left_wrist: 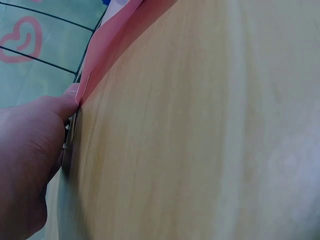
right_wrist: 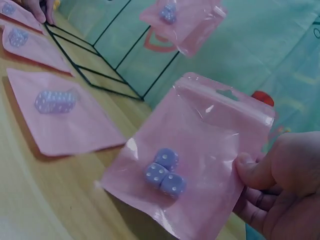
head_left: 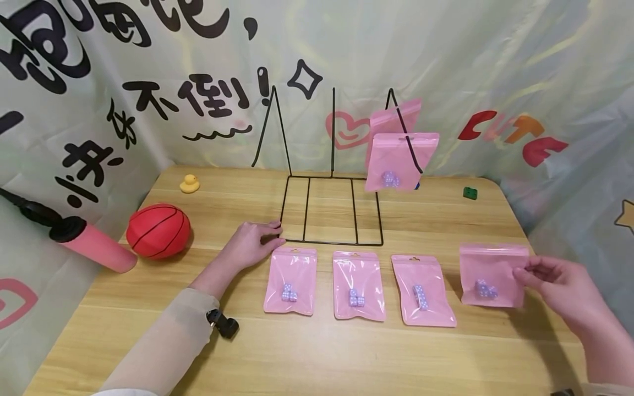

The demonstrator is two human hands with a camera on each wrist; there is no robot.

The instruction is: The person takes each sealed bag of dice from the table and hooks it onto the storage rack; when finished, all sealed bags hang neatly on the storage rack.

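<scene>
Pink dice pouch lifted off a wooden table (head_left: 317, 357) beside a black wire rack (head_left: 331, 209)

Right hand (head_left: 559, 289) pinching the right edge of a pink pouch (head_left: 492, 275) with 3 lilac dice (head_left: 485, 289) inside, thumb on the front and fingers curled behind, raised and tilted just right of the rack's front edge; left hand (head_left: 250, 245) resting flat with fingers relaxed and holding nothing, fingertips at the rack's front left corner. Lying in a row just in front of the rack, 3 more pouches (head_left: 358, 286), each with dice; hanging from the rack's right upright, 2 further pouches (head_left: 398, 159). Left of the rack, a red ball (head_left: 158, 231), a pink pump (head_left: 96, 247) and a yellow duck (head_left: 190, 183); right of it, a green die (head_left: 470, 192)
</scene>
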